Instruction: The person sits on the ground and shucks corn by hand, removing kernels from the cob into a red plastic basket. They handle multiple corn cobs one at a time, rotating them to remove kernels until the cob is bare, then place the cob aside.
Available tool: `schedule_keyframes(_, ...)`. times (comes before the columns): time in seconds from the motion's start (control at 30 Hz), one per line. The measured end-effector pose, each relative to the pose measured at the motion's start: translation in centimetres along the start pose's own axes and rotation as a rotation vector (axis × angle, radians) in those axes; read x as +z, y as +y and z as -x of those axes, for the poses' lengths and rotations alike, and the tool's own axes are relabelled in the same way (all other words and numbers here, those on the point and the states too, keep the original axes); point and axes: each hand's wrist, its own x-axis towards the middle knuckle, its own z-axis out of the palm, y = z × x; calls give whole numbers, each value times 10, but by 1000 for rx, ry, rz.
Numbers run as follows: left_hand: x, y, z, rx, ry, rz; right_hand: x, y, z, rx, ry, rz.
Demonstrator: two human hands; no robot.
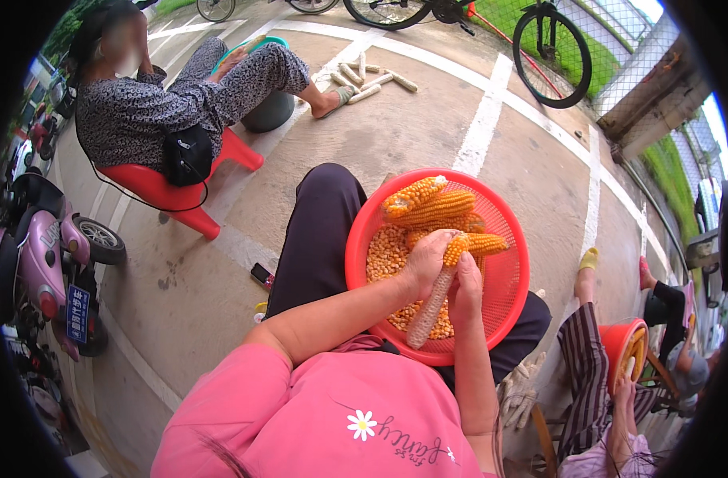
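Over a red plastic mesh basket (pixel 515 287) on my lap, both hands grip one partly shelled corn cob (pixel 431 308). My left hand (pixel 429 263) wraps its upper part, where orange kernels remain. On the cob's other side is my right hand (pixel 466 287), thumb against the kernels near the tip. The cob's bare pale end points down toward my body. Loose corn kernels (pixel 386 254) lie in the basket's left and lower part. Several whole yellow ears of corn (pixel 438 207) are piled at its far side, one poking out just beyond my fingers.
A person on a red plastic chair (pixel 154 185) sits at upper left by a dark bucket (pixel 271 113). Bare cobs (pixel 364 77) lie on the ground. Other people sit at lower right around a red bucket (pixel 618 346). A phone (pixel 262 275) lies left of my knee.
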Motion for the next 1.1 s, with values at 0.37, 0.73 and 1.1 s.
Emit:
schedule_keyframes(0.37, 10, 7, 19, -30, -150, -210, -5, 3, 3, 78, 159, -34)
schedule_keyframes(0.73, -2, 7, 13, 11, 4, -158, -4, 3, 5, 76, 100, 66)
schedule_keyframes(1.1, -5, 11, 1, 196, -15, -105, 3, 12, 15, 57, -87, 318)
